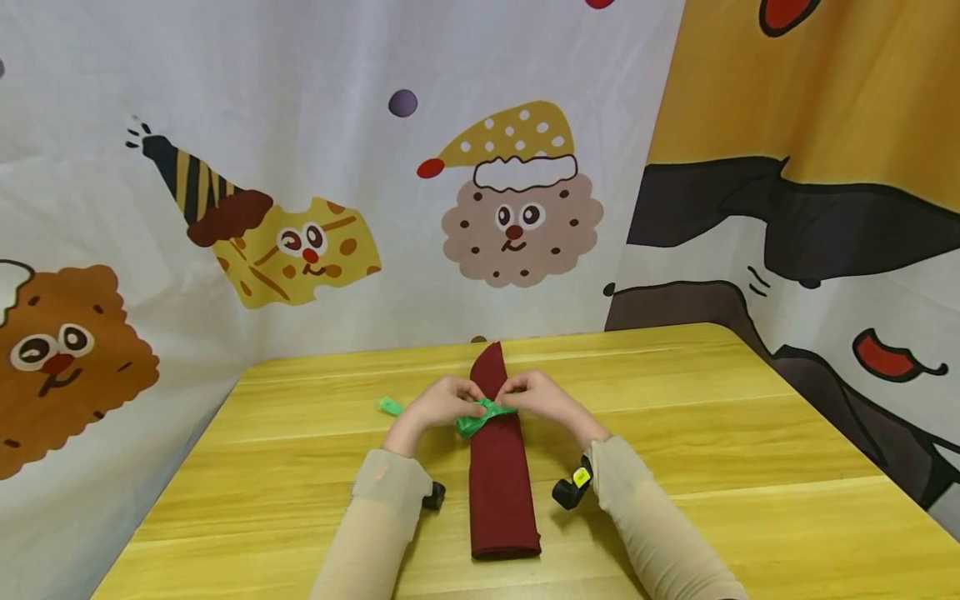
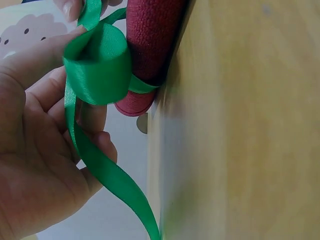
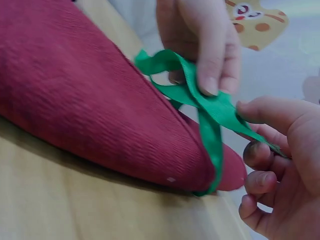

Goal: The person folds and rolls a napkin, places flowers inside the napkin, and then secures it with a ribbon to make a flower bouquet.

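Note:
A dark red rolled cloth (image 1: 504, 492), like a towel, lies lengthwise on the table with a green ribbon (image 1: 474, 425) round its far part. My left hand (image 1: 447, 402) pinches the ribbon above the roll; a wide loop of ribbon (image 2: 102, 75) hangs at its fingers in the left wrist view, and a loose tail (image 2: 120, 187) runs down past the palm. From the other side, my right hand (image 1: 542, 395) pinches a ribbon end between thumb and fingers. In the right wrist view the ribbon band (image 3: 212, 145) wraps the roll near its narrow end.
The wooden table (image 1: 675, 417) extends to both sides of the roll. A ribbon end (image 1: 390, 406) shows left of my left hand. A printed curtain (image 1: 337, 125) hangs behind the table. Small black wrist devices (image 1: 572, 487) sit by both cuffs.

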A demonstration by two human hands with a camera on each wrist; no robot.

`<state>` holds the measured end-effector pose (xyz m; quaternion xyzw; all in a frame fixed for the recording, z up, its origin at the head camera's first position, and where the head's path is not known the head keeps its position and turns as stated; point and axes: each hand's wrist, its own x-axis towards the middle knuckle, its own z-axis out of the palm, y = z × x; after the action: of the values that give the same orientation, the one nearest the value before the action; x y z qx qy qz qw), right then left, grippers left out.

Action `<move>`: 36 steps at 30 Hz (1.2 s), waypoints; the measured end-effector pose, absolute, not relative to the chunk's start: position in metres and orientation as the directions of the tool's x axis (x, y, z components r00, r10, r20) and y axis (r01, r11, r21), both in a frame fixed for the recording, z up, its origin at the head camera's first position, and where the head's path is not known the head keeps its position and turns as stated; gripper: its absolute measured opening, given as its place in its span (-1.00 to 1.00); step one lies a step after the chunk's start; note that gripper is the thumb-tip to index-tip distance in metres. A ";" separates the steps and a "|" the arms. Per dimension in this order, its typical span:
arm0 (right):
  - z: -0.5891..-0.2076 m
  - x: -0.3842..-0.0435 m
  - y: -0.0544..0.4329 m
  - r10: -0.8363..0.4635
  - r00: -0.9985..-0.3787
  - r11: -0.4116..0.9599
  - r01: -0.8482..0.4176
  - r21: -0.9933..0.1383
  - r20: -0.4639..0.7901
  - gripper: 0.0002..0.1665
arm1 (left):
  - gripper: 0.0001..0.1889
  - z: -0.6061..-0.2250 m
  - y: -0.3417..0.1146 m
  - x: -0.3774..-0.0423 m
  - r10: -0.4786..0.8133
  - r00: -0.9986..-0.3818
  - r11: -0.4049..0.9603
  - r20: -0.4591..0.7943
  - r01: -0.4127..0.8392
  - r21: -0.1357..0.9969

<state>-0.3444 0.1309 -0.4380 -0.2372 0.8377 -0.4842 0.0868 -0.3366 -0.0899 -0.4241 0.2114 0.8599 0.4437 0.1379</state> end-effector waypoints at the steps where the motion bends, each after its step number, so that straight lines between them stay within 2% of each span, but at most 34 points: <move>1: -0.437 -0.345 0.133 -0.486 -0.870 0.412 -0.311 -0.856 0.082 -0.85 | -0.89 -0.424 -0.090 -0.337 0.484 -0.873 0.519 -0.051 0.239 0.821; 11: -0.436 -0.349 0.137 -0.531 -0.844 0.421 -0.339 -0.841 0.074 -0.88 | -0.89 -0.423 -0.090 -0.337 0.483 -0.874 0.524 -0.057 0.237 0.818; 21: -0.438 -0.343 0.127 -0.509 -0.854 0.415 -0.352 -0.839 0.107 -0.88 | -0.86 -0.422 -0.089 -0.336 0.494 -0.868 0.493 -0.047 0.235 0.837; 29: -0.444 -0.343 0.125 -0.444 -0.894 0.450 -0.281 -0.848 0.060 -0.87 | -0.86 -0.424 -0.090 -0.335 0.491 -0.869 0.507 -0.070 0.219 0.834; 36: -0.441 -0.342 0.122 -0.468 -0.881 0.426 -0.291 -0.857 0.067 -0.84 | -0.88 -0.424 -0.090 -0.336 0.499 -0.865 0.491 -0.051 0.234 0.839</move>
<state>-0.3425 0.1220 -0.4413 -0.2261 0.8394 -0.4857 0.0912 -0.3363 -0.0903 -0.4236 0.2151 0.8512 0.4563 0.1451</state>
